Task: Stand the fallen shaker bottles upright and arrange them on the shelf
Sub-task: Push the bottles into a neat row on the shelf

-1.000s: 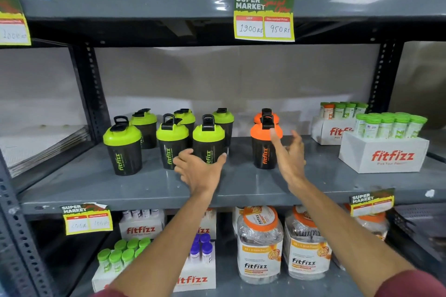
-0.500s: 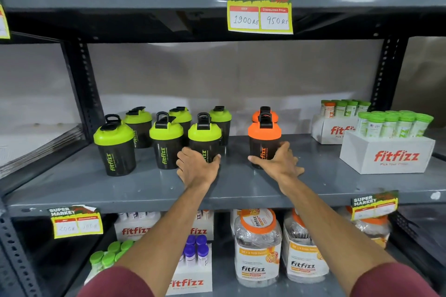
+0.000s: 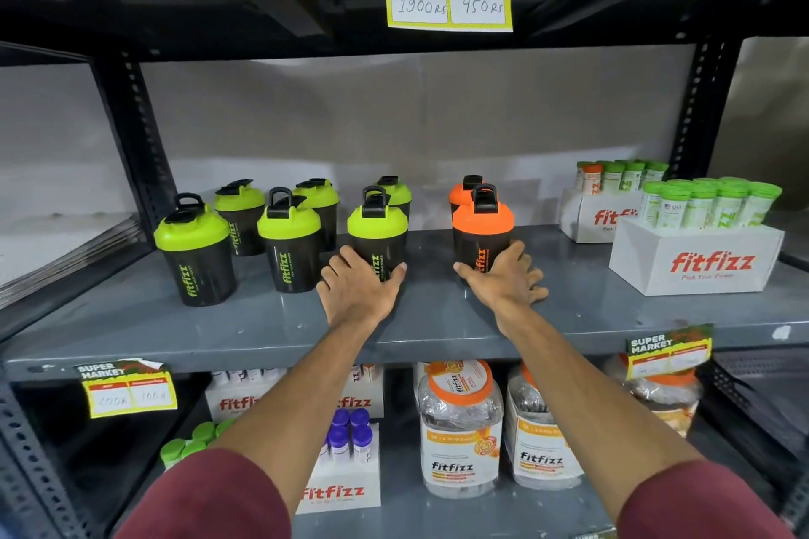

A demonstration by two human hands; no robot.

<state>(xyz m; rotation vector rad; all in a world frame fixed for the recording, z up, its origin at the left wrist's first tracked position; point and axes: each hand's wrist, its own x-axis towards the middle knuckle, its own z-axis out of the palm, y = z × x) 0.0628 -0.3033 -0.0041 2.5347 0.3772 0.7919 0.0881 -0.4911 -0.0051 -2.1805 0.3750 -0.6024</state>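
Several black shaker bottles stand upright on the grey shelf [image 3: 437,319]. Most have green lids; two at the right have orange lids. My left hand [image 3: 357,287] wraps the base of the front green-lidded shaker [image 3: 377,228]. My right hand [image 3: 503,278] wraps the base of the front orange-lidded shaker [image 3: 481,228]. A second orange-lidded shaker [image 3: 459,192] stands right behind it. Two more green-lidded shakers [image 3: 195,249] [image 3: 290,243] stand in the front row to the left, others behind them.
White fitfizz boxes [image 3: 696,258] holding green-capped tubes stand at the shelf's right end. A black upright post [image 3: 131,136] bounds the left side. Price tags hang from the shelf edges. Jars [image 3: 459,429] and boxes fill the lower shelf.
My right hand came down from the air and closed around the orange-lidded shaker's base. My left hand stayed on the green-lidded shaker. The view moved closer to the shelf.
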